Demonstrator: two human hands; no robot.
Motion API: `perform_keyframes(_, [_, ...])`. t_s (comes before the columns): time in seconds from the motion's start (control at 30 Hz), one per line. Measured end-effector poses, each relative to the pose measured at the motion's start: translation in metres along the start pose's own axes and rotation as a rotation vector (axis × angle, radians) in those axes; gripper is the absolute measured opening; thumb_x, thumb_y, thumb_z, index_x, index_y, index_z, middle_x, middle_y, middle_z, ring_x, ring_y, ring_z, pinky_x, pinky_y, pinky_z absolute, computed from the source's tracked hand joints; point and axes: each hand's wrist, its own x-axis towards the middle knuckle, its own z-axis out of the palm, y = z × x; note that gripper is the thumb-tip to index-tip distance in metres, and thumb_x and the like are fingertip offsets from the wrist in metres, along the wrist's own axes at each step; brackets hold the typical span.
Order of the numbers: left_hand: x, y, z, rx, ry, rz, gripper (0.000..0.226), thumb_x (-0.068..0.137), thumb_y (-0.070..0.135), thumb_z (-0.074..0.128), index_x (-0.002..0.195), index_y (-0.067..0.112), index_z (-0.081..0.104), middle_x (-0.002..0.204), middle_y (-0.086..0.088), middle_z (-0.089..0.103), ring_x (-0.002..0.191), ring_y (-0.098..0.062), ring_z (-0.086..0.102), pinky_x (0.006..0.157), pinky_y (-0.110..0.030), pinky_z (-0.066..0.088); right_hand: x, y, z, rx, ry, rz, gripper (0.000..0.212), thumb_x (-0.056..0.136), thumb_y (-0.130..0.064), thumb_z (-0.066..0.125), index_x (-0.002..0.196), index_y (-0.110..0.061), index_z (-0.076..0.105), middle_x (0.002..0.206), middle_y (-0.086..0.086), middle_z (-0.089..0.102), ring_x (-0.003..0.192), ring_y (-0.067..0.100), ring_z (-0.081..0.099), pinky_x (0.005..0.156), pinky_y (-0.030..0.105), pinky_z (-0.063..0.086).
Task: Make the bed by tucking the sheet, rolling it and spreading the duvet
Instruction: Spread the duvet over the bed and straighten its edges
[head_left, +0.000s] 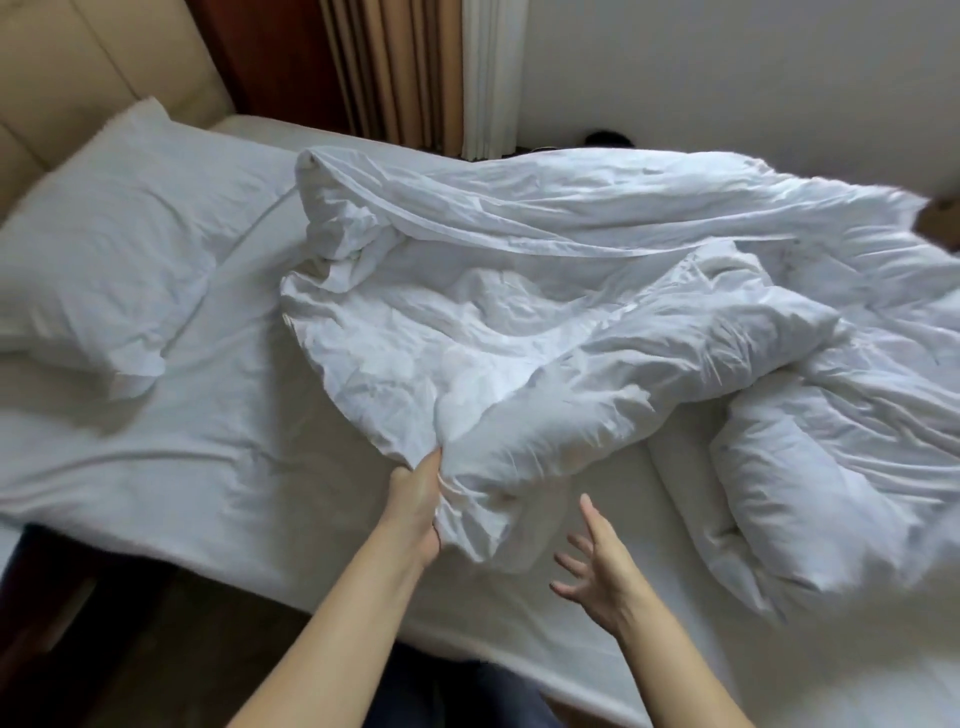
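Observation:
A crumpled white duvet (545, 312) lies bunched over the middle and right of the bed. My left hand (415, 512) grips a gathered fold of the duvet at its near edge, lifting it slightly. Just right of that fold, my right hand (602, 566) hovers with fingers spread, holding nothing. A white sheet (208, 457) covers the mattress, wrinkled on the left, its near edge hanging over the bed's side.
A white pillow (104, 265) lies at the bed's left end against a beige padded headboard (78, 67). Curtains (410, 73) and a white wall stand beyond the bed. Dark floor (78, 649) shows at lower left, beside the bed's near edge.

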Motion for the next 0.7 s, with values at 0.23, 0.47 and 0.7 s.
perform_keyframes(0.23, [-0.025, 0.042, -0.024, -0.022, -0.168, -0.018, 0.053, 0.082, 0.03, 0.067, 0.121, -0.004, 0.056, 0.114, -0.022, 0.065, 0.101, -0.035, 0.065, 0.081, -0.043, 0.056, 0.013, 0.029, 0.045, 0.262, 0.036, 0.028, 0.085, 0.083, -0.067, 0.045, 0.15, -0.032, 0.007, 0.156, 0.009, 0.018, 0.134, 0.036, 0.035, 0.106, 0.057, 0.026])
perform_keyframes(0.47, [-0.045, 0.133, -0.081, -0.08, -0.368, -0.081, 0.069, 0.065, 0.027, 0.07, 0.123, -0.006, 0.055, 0.122, -0.023, 0.059, 0.102, -0.034, 0.063, 0.082, -0.04, 0.056, -0.008, 0.018, 0.15, 0.511, -0.125, -0.016, 0.084, 0.078, -0.066, 0.053, 0.147, -0.03, 0.02, 0.15, 0.011, 0.027, 0.128, 0.033, 0.042, 0.1, 0.044, 0.042])
perform_keyframes(0.7, [-0.023, 0.21, -0.178, -0.036, -0.433, 0.001, 0.026, 0.091, 0.018, 0.052, 0.103, -0.001, 0.065, 0.102, -0.02, 0.067, 0.082, -0.027, 0.067, 0.067, -0.036, 0.057, -0.048, 0.042, 0.283, 0.707, -0.402, -0.199, 0.081, 0.068, -0.077, 0.049, 0.12, -0.017, 0.058, 0.109, 0.01, 0.065, 0.103, 0.027, 0.058, 0.092, 0.036, 0.044])
